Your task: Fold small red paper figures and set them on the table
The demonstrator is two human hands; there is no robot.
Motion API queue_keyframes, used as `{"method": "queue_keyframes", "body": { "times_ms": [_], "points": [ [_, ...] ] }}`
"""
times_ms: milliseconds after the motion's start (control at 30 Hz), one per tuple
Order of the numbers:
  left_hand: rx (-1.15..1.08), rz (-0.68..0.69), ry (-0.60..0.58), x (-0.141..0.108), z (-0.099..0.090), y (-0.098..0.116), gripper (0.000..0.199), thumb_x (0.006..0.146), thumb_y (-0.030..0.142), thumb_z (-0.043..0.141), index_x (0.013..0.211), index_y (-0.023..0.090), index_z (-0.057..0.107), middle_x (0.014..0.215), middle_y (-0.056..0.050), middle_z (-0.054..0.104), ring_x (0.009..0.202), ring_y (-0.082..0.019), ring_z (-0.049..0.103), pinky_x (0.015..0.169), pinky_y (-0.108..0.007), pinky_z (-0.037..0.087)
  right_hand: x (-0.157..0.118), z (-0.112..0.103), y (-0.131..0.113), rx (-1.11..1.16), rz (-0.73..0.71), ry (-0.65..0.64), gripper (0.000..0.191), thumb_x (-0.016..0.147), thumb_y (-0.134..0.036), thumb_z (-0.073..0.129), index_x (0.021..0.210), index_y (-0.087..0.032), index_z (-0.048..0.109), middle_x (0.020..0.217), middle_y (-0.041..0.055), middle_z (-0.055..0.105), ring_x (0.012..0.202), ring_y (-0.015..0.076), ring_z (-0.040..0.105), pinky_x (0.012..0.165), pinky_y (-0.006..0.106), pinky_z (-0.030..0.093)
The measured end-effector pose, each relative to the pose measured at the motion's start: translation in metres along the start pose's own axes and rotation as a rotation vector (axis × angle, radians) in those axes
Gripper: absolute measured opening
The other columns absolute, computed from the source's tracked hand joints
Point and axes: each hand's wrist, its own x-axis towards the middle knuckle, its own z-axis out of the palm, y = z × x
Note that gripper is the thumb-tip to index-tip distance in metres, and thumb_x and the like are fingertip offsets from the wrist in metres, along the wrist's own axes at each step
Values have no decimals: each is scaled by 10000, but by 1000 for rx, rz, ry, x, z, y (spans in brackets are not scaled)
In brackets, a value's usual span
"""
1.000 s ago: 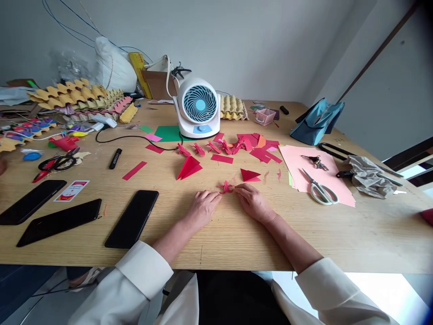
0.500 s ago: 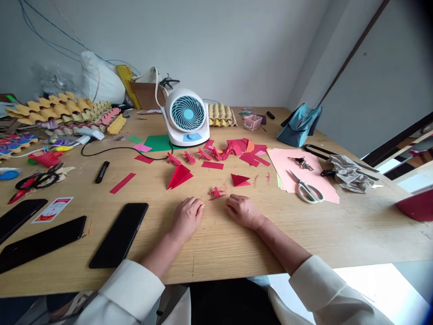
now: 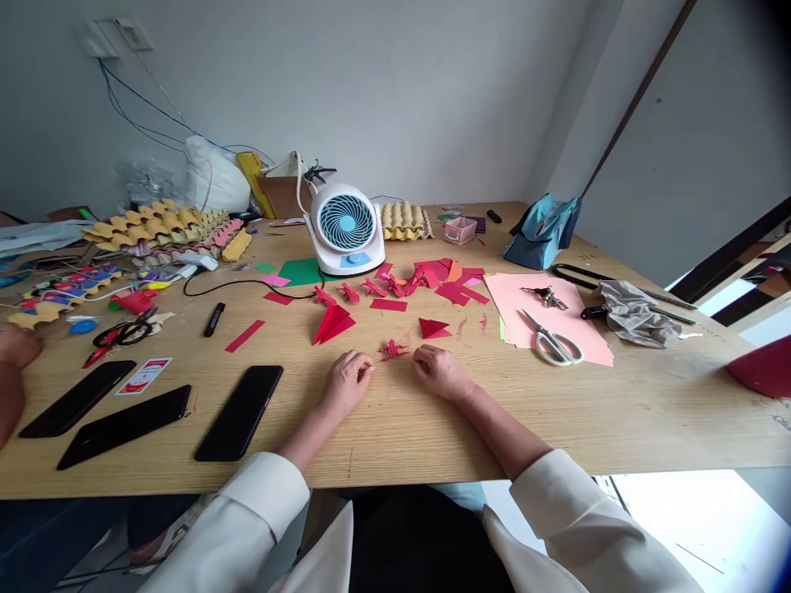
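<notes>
My left hand (image 3: 349, 379) rests on the wooden table, its fingers curled in a loose fist with nothing showing in it. Opposite it lies my right hand (image 3: 442, 372), also closed and holding nothing that I can see. Between the two, just beyond the knuckles, sits a small red folded-paper figure (image 3: 392, 351) with thin pointed limbs; neither hand touches it. A red folded paper triangle (image 3: 433, 329) lies a little past my right hand. Beyond my left hand is a larger red folded piece (image 3: 334, 324) with several layers.
More red paper figures (image 3: 374, 287) stand in a row before a white fan (image 3: 346, 226). Scissors (image 3: 556, 346) and keys lie on pink paper (image 3: 593, 342) at right. Left are phones (image 3: 240, 413), black-handled scissors (image 3: 127, 331) and another person's hand (image 3: 18, 346).
The view has turned slightly left and tilted up. Another person's hand now shows at the left edge. My two hands stay closed in nearly the same place by the paper figure.
</notes>
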Motion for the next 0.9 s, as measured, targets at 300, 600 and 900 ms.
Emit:
{"method": "queue_keyframes", "body": {
  "times_ms": [300, 600, 900],
  "points": [
    [133, -39, -3, 34, 23, 26, 73, 871, 200, 647, 909, 205, 585, 970, -59, 659, 968, -250, 594, 842, -364, 412, 4, -10, 16, 97, 108, 122, 286, 927, -229, 523, 645, -203, 480, 655, 1, 529, 587, 126, 466, 592, 248, 348],
    [200, -105, 19, 75, 33, 21, 58, 905, 173, 556, 874, 213, 585, 974, -88, 661, 1017, -279, 552, 863, -404, 355, 2, -7, 15, 134, 106, 68, 193, 884, -153, 527, 698, -192, 561, 677, 3, 564, 606, 126, 511, 604, 238, 387],
    [83, -274, 69, 81, 41, 6, 170, 804, 229, 703, 910, 203, 573, 951, -69, 664, 969, -268, 587, 838, -374, 412, 1, -9, 16, 159, 117, 36, 173, 889, -154, 531, 725, -191, 571, 704, 7, 577, 608, 123, 519, 605, 237, 401]
  ]
}}
